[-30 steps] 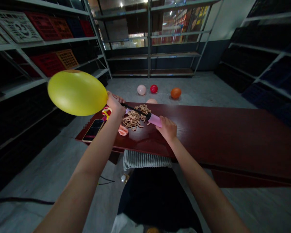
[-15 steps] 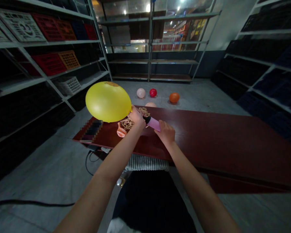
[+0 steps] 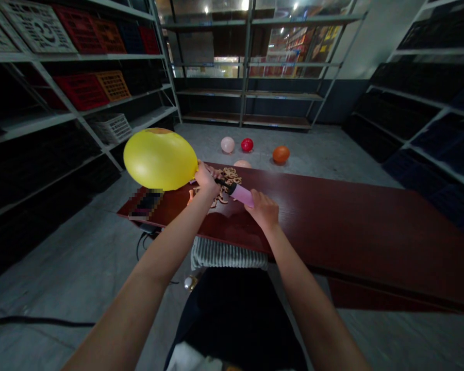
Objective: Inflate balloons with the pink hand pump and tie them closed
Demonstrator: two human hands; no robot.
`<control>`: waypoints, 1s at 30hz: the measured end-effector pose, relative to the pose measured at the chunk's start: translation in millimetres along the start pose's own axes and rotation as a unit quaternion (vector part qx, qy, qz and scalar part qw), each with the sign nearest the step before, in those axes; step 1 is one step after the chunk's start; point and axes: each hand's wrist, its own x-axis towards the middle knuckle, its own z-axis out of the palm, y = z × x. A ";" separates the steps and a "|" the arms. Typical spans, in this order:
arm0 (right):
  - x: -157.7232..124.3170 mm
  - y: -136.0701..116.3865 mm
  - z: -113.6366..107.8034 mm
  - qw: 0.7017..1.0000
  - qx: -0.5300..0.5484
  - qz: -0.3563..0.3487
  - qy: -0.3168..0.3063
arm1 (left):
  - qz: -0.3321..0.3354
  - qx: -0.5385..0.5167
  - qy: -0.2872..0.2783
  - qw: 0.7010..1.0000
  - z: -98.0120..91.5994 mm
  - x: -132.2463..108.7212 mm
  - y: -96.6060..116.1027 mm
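A large inflated yellow balloon [image 3: 160, 158] stretches out to the left above the table's left end. My left hand [image 3: 208, 180] is closed around its neck, with the fingers partly hidden by the hand itself. Between my hands runs a hand-held balloon pump [image 3: 243, 195] with a pink barrel and a black rod. My right hand [image 3: 265, 208] grips the near end of the pink barrel. The rod's far end goes into or behind my left hand, so the join with the balloon is hidden. Several uninflated balloons [image 3: 231, 176] lie in a tan and pinkish heap under my left hand.
The dark red table [image 3: 332, 221] extends far to the right. A blurred-out flat dark device [image 3: 147, 204] lies at its left end. Beyond it, a white balloon [image 3: 227, 145], a red balloon [image 3: 247, 145] and an orange balloon [image 3: 281, 154] rest on the floor. Shelves with crates [image 3: 81, 91] stand left.
My left hand and the yellow balloon have moved left, away from my right hand. More of the pump's black rod now shows between the hands. The view has shifted slightly.
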 end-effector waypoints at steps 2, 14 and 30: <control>0.3 0.7 0.4 1.000 0.002 -0.003 0.007 | 0.024 -0.005 0.005 1.000 0.9 5.0 13.5; 1.8 -1.8 -12.2 0.999 0.033 0.018 0.006 | 0.067 -0.013 0.004 0.998 8.7 21.4 80.0; 39.8 -16.9 -80.0 0.998 0.051 0.027 -0.017 | 0.047 -0.029 -0.029 0.998 40.3 -32.5 18.2</control>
